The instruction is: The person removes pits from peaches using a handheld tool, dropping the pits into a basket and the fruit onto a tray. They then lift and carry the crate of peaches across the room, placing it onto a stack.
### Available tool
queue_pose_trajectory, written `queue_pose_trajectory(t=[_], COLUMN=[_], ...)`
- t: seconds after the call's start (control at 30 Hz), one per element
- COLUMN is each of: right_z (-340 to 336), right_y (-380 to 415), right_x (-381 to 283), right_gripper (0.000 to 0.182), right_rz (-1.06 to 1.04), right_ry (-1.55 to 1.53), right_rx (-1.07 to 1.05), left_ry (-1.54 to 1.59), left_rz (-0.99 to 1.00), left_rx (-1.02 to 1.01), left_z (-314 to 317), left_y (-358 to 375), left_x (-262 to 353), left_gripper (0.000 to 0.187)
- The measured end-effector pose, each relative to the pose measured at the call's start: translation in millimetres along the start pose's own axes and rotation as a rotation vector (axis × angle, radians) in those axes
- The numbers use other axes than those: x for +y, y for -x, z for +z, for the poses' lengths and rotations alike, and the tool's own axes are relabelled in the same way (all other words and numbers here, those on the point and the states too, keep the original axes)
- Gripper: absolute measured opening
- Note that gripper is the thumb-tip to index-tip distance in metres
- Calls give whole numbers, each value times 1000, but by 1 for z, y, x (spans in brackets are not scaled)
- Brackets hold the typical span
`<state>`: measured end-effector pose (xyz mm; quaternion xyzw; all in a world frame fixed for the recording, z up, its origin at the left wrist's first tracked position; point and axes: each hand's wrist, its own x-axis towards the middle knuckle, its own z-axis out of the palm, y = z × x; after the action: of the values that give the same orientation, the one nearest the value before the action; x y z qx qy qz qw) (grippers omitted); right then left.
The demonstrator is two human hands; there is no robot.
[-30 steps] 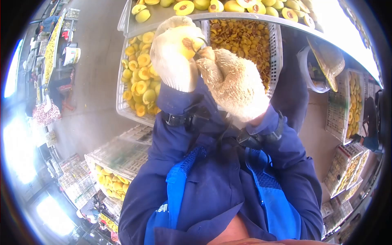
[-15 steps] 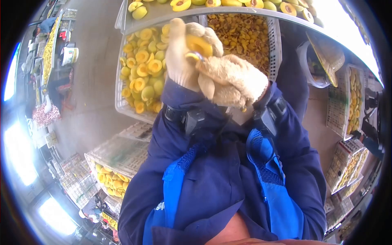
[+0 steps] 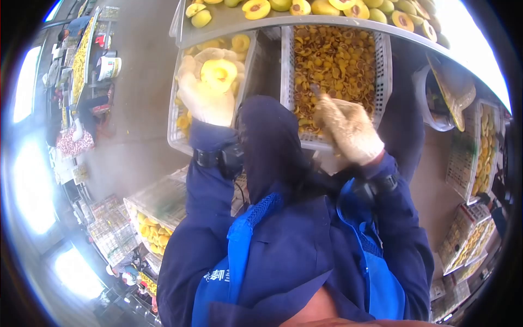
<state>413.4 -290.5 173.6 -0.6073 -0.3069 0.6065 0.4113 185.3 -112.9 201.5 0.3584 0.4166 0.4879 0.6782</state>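
Observation:
My left hand, in a pale work glove, is over the left crate with a yellow peach half in its palm. The fruit's cut face is turned up and shows a round hollow. Below it, partly hidden by the hand, are more peach halves. Over the near part of the right crate, my gloved right hand is closed around a small tool; its dark tip points away from me, and the handle is hidden. That crate holds brownish-yellow scraps.
Across the top runs a metal-edged table bearing cut peaches. A white-lined bucket and a straw hat are at the right. Stacked crates stand at lower left, and other people work along a far table.
My hands were together around a peach half; now they are apart. The left moved left over its crate with a peach half, the right moved right and down over the scraps.

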Motion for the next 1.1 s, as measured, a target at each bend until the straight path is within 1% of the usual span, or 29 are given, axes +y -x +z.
queue_pose_trajectory(t=[0.03, 0.1, 0.17, 0.2, 0.3, 0.33, 0.4, 0.43, 0.5, 0.53, 0.63, 0.7, 0.73, 0.8, 0.83, 0.87, 0.93, 0.97, 1.0, 1.1], right_z=[10, 27, 37, 46, 51, 48, 36, 36, 40, 37, 42, 50, 42, 24, 14, 4, 14, 15, 17, 21], right_y=[1, 1, -4, -10, -9, -7, -1, -5, -14, -12, -17, -7, -5, 0, 5, 10, 5, 2, -1, -7], right_x=[-9, -44, -57, -52, -52, -55, -62, -54, -34, -38, -17, 1, 3, 6, -3, -12, -13, -22, -31, -18], right_gripper=[49, 51, 51, 52, 51, 51, 51, 51, 52, 56, 58, 60, 61, 62, 60, 58, 58, 55, 51, 43], right_rz=[-30, 5, -60, -153, -26, 16, 101, 104, 116, 184, 216, 4, -41, -100, -2, 99, -102, -77, -52, -522], right_ry=[-141, -208, -147, -118, -245, -267, -314, -414, -617, -772, -1143, -1024, -887, -599, -532, -470, -251, -199, -147, 642], right_rx=[-93, -268, -291, -203, -180, -226, -309, -347, -429, -533, -786, -580, -510, -367, -335, -307, -217, -207, -198, 171], left_ry=[14, 4, -21, -80, -6, -108, -152, -171, -59, -3, 100, 142, 163, 228, 261, 249, 224, 211, 78, -34], left_rz=[9, 76, 118, 133, 179, 204, 242, 265, 257, 256, 209, 93, 39, 45, 46, 38, 12, 7, 37, -29], left_rx=[-19, -34, 4, 58, 74, 64, 30, 10, -126, -192, -197, -210, -218, -247, -261, -231, -183, -165, -125, -50], left_z=[15, 38, 61, 72, 76, 79, 67, 62, 56, 56, 59, 58, 56, 50, 49, 50, 59, 65, 70, 84], left_y=[3, 12, 25, 30, 32, 36, 31, 28, 28, 28, 33, 34, 34, 31, 30, 32, 37, 37, 40, 51], left_x=[-5, -16, -22, -24, -36, -35, -47, -53, -60, -61, -61, -59, -58, -60, -61, -63, -65, -65, -65, -51], left_gripper=[57, 58, 60, 62, 63, 65, 66, 67, 63, 62, 62, 63, 63, 63, 63, 62, 62, 62, 61, 61])
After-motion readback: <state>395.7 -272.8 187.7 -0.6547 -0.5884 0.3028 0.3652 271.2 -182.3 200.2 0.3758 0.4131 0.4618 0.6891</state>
